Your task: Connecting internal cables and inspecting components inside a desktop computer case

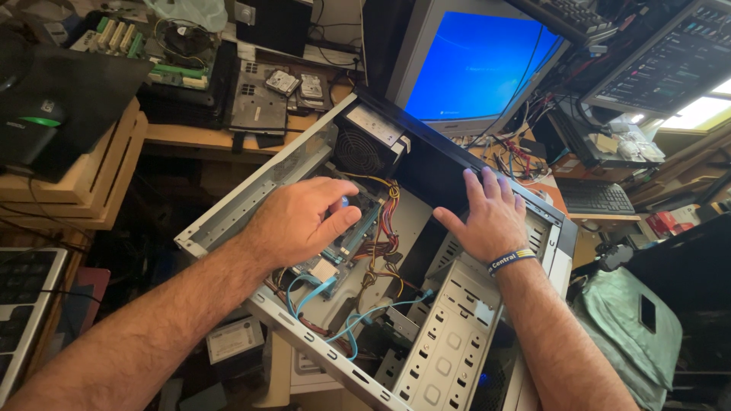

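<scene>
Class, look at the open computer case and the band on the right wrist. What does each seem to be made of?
Computer case: likely sheet steel, matt grey, thin folded edges with punched holes. Wristband on the right hand: probably silicone or rubber, dark blue with yellow stripe, smooth and snug. The left hand reaches inside the case.

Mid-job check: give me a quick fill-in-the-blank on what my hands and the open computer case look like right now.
1. The left hand reaches ____ the open computer case, among its cables.
2. The right hand lies ____ on the case's upper edge.
3. The monitor behind the case shows a plain ____ screen.
4. A wristband sits on the ____ wrist.

Missing words: inside; flat; blue; right
</scene>
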